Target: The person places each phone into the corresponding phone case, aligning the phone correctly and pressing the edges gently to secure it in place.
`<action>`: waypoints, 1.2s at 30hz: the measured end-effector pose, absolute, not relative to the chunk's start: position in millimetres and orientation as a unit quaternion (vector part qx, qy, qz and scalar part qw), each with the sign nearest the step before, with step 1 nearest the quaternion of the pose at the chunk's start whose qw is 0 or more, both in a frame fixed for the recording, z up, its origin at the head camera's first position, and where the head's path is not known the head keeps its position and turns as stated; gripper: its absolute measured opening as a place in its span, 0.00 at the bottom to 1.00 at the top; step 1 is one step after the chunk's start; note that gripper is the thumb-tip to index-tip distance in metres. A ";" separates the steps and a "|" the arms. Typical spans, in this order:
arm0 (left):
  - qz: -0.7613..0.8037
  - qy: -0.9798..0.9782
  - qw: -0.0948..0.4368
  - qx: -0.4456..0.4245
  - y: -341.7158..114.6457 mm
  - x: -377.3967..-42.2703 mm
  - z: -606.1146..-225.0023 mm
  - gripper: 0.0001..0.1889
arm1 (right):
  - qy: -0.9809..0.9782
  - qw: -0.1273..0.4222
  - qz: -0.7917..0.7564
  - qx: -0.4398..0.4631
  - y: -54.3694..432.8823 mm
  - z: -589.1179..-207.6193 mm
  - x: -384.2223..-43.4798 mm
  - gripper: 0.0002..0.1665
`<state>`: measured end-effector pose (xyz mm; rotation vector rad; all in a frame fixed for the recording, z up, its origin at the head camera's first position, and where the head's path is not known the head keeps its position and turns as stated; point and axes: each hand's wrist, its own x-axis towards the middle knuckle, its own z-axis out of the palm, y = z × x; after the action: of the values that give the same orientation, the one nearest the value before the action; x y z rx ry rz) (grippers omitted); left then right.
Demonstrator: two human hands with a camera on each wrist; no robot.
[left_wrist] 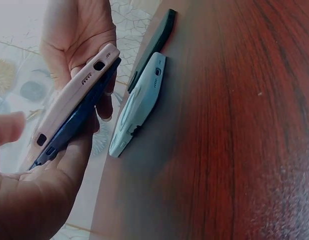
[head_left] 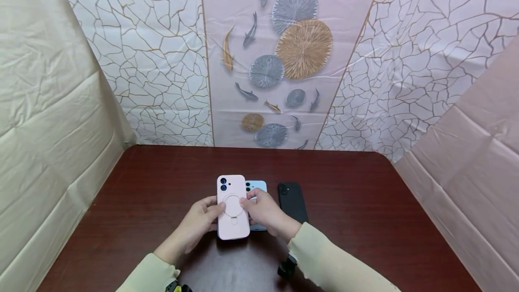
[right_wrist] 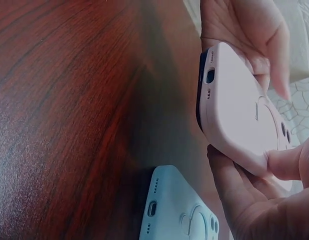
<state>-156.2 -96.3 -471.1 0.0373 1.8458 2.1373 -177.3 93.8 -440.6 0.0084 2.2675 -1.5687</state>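
Observation:
A pink phone case (head_left: 234, 229) with a ring and two camera holes on its back is held between both hands above the table. Flat against its underside lies a dark blue phone-shaped slab (left_wrist: 77, 117); whether it is a phone or another case I cannot tell. My left hand (head_left: 198, 217) grips the left edge, thumb on the back and fingers underneath. From the right side my right hand (head_left: 265, 211) pinches the pink case, its thumb beside the ring. Partly hidden behind it, a light blue phone case (right_wrist: 172, 205) with a ring lies on the table.
A black phone (head_left: 293, 202) lies to the right of the light blue case, its lower end behind the right forearm. The dark red wooden table (head_left: 365, 220) has rounded far corners. Patterned cloth (head_left: 162, 57) hangs behind it, and plain cloth hangs at both sides.

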 end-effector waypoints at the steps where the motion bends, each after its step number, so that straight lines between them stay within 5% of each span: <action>1: 0.744 0.650 0.155 0.015 -95.4 -156.4 -471.3 0.27 | 0.807 0.190 -0.560 0.003 94.0 -440.7 -177.1 0.14; 36: 0.654 0.754 0.049 -0.036 -97.0 -153.4 -470.2 0.17 | 0.733 0.242 -0.636 0.015 101.3 -443.0 -180.5 0.18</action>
<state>-153.4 -97.0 -470.2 -0.1095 2.2983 1.9919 -180.5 101.3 -443.0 0.0408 2.0044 -1.7378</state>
